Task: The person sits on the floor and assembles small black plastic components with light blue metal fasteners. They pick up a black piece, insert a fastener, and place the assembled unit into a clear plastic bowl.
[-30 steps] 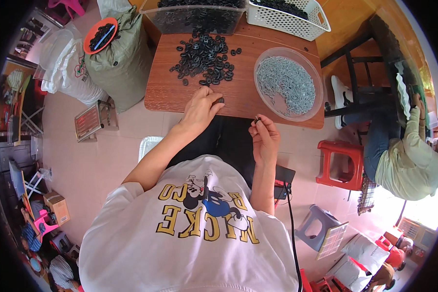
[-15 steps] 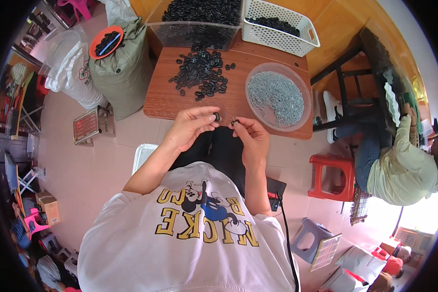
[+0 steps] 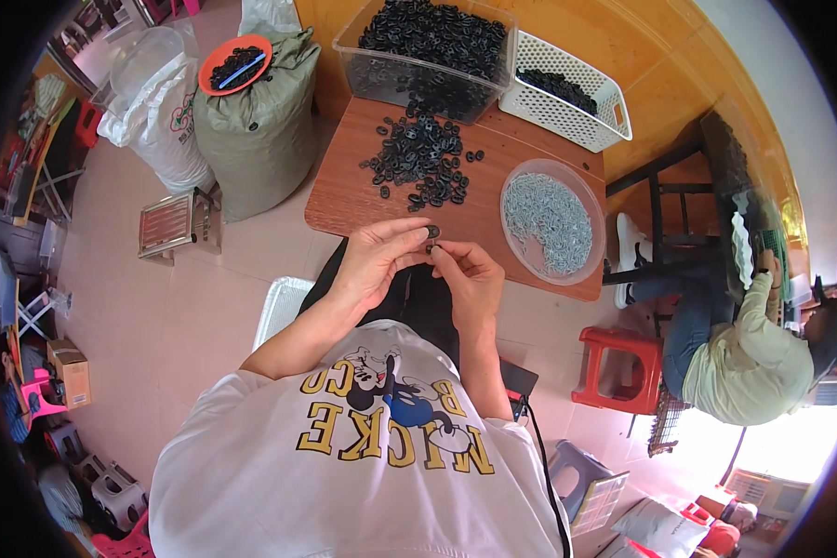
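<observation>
The brown wooden table stood in front of the person, carrying most of the containers, and a bulging grey-green sack stood beyond its left edge. At the table's far side was a clear plastic bin, heaped with small black pieces that also showed through its wall. Just right of it stood a white perforated basket, set at an angle, with a lower layer of black pieces inside. A round translucent tub rested near the table's right edge, silver metal pieces covering most of its base. On top of the sack sat an orange bowl containing black pieces and a blue stick. A loose heap of black rings lay spread on the table between the bin and the hands. Those hands were close together at the near edge, fingertips almost meeting. The left hand pinched a black oval piece between thumb and forefinger; the right hand, fingers curled, gripped a small dark piece just below it, partly hidden. Whether the two pieces touched could not be told.
</observation>
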`<move>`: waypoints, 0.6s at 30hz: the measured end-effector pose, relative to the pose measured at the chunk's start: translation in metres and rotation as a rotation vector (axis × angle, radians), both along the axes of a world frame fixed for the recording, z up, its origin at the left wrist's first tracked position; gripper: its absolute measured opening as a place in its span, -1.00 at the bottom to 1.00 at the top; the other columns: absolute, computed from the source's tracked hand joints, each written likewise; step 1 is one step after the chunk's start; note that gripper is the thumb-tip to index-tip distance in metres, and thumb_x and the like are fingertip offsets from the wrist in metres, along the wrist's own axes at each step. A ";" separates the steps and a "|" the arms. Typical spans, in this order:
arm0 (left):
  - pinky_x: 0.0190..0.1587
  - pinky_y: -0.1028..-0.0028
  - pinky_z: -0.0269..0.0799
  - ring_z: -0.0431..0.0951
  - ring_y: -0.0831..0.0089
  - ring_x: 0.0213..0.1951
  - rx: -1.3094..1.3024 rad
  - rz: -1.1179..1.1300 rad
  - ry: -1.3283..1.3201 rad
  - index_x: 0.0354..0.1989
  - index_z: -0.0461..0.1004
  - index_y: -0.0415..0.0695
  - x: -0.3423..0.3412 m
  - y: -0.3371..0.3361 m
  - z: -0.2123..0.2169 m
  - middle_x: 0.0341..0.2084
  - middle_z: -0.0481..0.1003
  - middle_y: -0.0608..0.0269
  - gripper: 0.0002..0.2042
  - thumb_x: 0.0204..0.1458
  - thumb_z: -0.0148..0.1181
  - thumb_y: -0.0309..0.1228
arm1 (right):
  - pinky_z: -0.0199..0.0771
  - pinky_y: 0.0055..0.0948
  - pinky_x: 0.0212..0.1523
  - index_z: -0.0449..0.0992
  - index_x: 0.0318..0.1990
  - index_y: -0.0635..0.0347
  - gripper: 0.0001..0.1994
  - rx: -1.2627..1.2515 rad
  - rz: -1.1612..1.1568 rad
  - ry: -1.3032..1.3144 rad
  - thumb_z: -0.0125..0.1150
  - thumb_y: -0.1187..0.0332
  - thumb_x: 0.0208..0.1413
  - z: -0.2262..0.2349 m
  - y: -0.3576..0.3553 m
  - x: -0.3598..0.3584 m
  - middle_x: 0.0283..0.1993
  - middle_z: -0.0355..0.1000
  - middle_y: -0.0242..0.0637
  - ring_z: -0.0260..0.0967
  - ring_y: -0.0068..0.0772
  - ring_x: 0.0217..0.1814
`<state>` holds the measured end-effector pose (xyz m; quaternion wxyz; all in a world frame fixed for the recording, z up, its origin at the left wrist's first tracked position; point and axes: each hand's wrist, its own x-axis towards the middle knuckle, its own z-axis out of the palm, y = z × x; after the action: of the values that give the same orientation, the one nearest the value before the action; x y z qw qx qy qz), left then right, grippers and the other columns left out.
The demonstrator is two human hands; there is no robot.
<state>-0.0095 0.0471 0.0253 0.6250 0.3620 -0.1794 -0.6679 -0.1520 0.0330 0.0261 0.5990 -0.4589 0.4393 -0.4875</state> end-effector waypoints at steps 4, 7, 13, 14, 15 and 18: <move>-0.23 0.46 0.53 0.56 0.41 -0.32 -0.003 0.001 -0.017 -0.17 0.48 -0.36 -0.004 -0.003 0.000 -0.32 0.53 0.05 -0.78 0.00 0.19 -0.55 | 0.38 -0.68 -0.40 0.51 -0.32 0.39 -0.91 -0.009 -0.004 0.039 0.21 0.60 -0.02 -0.001 -0.002 -0.002 -0.41 0.51 -0.20 0.40 -0.59 -0.45; -0.25 0.49 0.52 0.55 0.43 -0.35 0.031 -0.013 -0.073 -0.16 0.48 -0.37 -0.009 -0.006 -0.002 -0.34 0.53 0.06 -0.77 0.00 0.19 -0.55 | 0.38 -0.68 -0.42 0.51 -0.33 0.39 -0.92 -0.004 0.008 0.034 0.21 0.57 -0.01 -0.004 -0.004 -0.006 -0.42 0.51 -0.23 0.40 -0.60 -0.47; -0.28 0.54 0.50 0.54 0.45 -0.38 0.005 -0.045 -0.174 -0.19 0.49 -0.39 -0.016 -0.016 -0.005 -0.37 0.54 0.07 -0.77 -0.01 0.21 -0.53 | 0.39 -0.67 -0.42 0.50 -0.33 0.39 -0.92 0.050 0.000 0.003 0.19 0.60 -0.01 -0.010 -0.011 -0.016 -0.41 0.51 -0.18 0.41 -0.56 -0.47; -0.28 0.53 0.50 0.54 0.45 -0.38 0.004 -0.054 -0.169 -0.19 0.49 -0.39 -0.016 -0.017 -0.006 -0.36 0.54 0.07 -0.77 -0.01 0.21 -0.52 | 0.38 -0.67 -0.43 0.50 -0.33 0.39 -0.92 0.054 0.003 0.008 0.19 0.60 -0.02 -0.011 -0.013 -0.018 -0.42 0.51 -0.18 0.41 -0.56 -0.47; -0.28 0.53 0.50 0.55 0.45 -0.38 0.005 -0.059 -0.165 -0.20 0.49 -0.39 -0.016 -0.018 -0.007 -0.36 0.54 0.07 -0.77 -0.01 0.22 -0.52 | 0.38 -0.67 -0.43 0.50 -0.34 0.39 -0.92 0.060 0.011 0.011 0.20 0.60 -0.02 -0.012 -0.014 -0.018 -0.42 0.51 -0.18 0.41 -0.56 -0.48; -0.28 0.52 0.50 0.55 0.44 -0.38 0.040 -0.065 -0.110 -0.20 0.50 -0.38 -0.015 -0.019 -0.009 -0.37 0.54 0.07 -0.77 -0.02 0.22 -0.51 | 0.37 -0.67 -0.45 0.50 -0.35 0.38 -0.93 0.097 0.032 -0.018 0.21 0.59 -0.02 -0.010 -0.017 -0.019 -0.44 0.50 -0.20 0.39 -0.58 -0.50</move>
<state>-0.0243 0.0280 0.0164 0.5848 0.4044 -0.2120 -0.6705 -0.1707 0.0161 0.0165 0.6323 -0.4317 0.4497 -0.4601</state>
